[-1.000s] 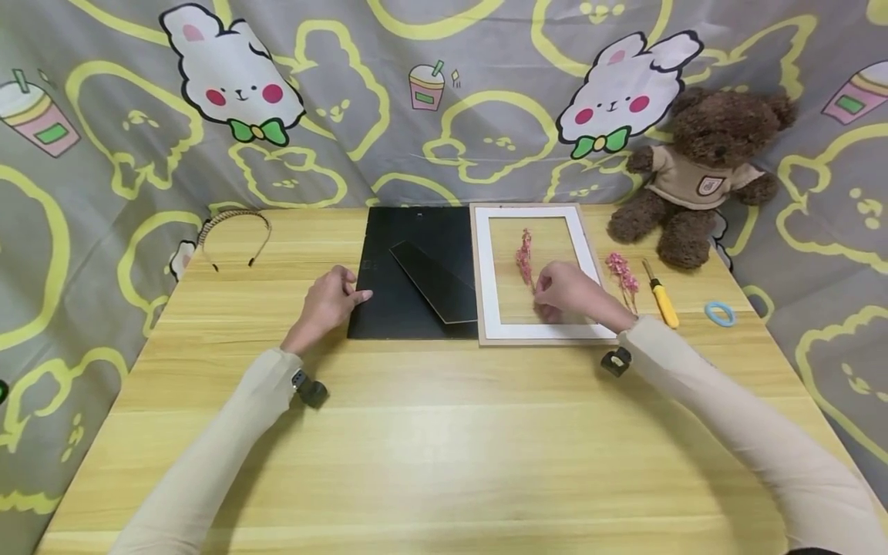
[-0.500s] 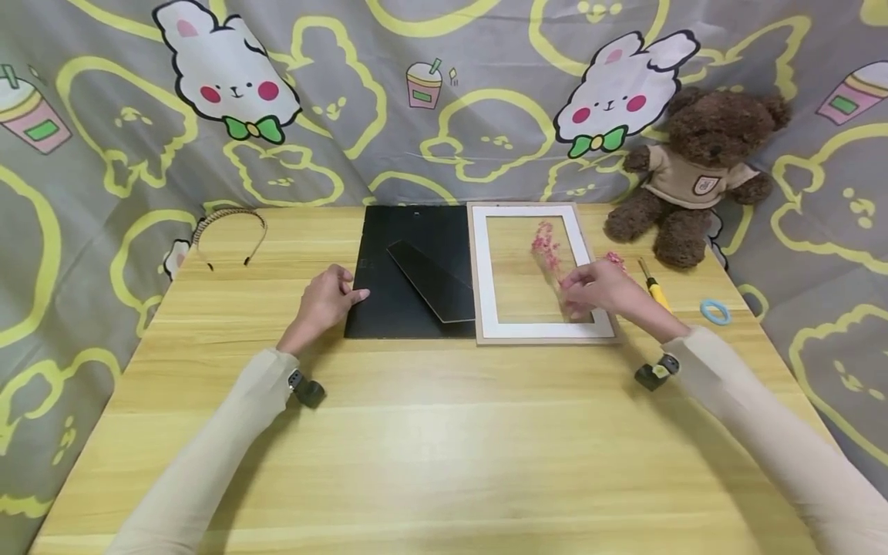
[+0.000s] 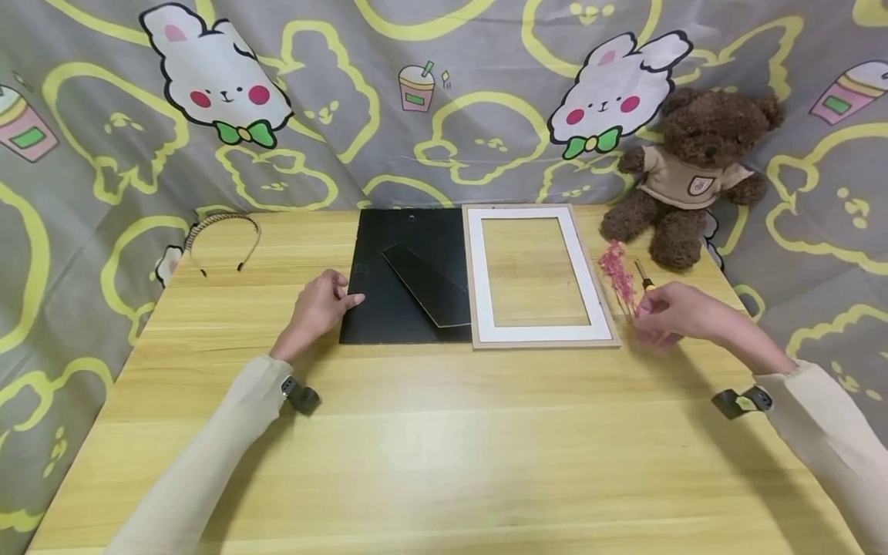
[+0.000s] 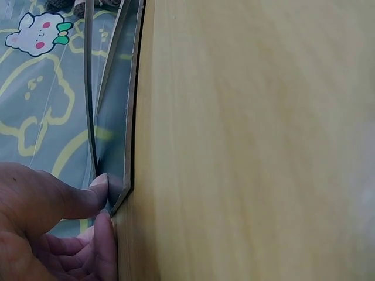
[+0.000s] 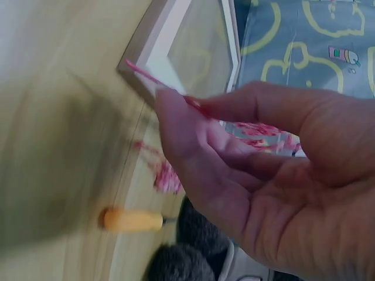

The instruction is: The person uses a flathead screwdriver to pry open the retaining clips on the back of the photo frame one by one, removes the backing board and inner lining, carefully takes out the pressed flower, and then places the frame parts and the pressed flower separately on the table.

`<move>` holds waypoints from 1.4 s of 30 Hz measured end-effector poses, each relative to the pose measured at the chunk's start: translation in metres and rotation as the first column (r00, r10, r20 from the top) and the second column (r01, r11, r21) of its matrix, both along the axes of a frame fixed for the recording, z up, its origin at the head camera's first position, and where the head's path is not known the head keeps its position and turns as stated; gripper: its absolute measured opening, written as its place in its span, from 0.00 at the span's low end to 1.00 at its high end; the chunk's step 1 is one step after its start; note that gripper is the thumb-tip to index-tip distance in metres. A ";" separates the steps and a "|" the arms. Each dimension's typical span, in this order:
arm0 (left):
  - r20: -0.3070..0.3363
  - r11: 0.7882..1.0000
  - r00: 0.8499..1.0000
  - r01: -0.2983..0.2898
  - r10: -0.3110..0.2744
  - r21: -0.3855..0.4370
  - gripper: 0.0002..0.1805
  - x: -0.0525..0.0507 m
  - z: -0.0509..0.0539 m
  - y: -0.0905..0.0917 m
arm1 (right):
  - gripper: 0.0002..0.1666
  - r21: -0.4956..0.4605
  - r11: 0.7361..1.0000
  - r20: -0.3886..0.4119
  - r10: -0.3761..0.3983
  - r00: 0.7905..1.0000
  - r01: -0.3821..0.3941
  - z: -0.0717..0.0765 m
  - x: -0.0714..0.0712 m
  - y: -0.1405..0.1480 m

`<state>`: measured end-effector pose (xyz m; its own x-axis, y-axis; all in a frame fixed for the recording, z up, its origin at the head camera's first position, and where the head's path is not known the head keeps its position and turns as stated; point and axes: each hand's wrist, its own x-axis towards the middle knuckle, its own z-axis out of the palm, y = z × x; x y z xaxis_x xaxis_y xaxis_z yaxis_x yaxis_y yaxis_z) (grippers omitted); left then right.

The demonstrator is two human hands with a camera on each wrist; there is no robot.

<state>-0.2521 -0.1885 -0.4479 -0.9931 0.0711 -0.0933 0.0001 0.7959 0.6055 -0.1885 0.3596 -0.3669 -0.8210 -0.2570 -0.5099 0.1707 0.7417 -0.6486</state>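
My left hand (image 3: 319, 308) pinches the left edge of a black photo frame back (image 3: 371, 316), its thumb on top. A dark stand leg (image 3: 426, 289) slants across that back. In the left wrist view, thumb and fingers meet at the corner of the board (image 4: 119, 190). To the right of the photo frame (image 3: 541, 334), my right hand (image 3: 669, 312) holds a pink dried flower sprig (image 3: 617, 270) by its stem. The right wrist view shows the stem between thumb and forefinger, with pink blossoms (image 5: 258, 132) partly behind the hand. A second pink sprig (image 5: 167, 175) lies below it.
A yellow-handled screwdriver (image 5: 135, 219) lies by the right hand, mostly covered in the head view. A brown teddy bear (image 3: 704, 177) sits at the back right against the patterned curtain (image 3: 486, 46). A headband (image 3: 222, 220) rests at the back left of the wooden table (image 3: 416, 447).
My right hand has carried the flower sprig rightward, from over the frame opening to beside the other sprig. It now covers the screwdriver handle and blue ring. The left hand stays on the back.
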 end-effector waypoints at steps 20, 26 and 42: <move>-0.016 1.000 1.000 0.008 -0.009 -0.003 0.24 0.000 0.000 -0.001 | 0.12 -0.343 0.929 0.330 0.258 0.908 -0.140 -0.040 0.039 0.059; -0.010 1.000 1.000 0.003 -0.003 -0.006 0.24 0.001 0.001 0.000 | 0.12 -0.447 0.872 0.261 0.342 0.903 -0.201 -0.041 0.042 0.073; -0.008 1.000 1.000 0.008 -0.008 -0.007 0.24 0.000 0.002 0.001 | 0.19 0.081 0.987 0.089 0.129 0.988 -0.136 -0.024 0.069 0.054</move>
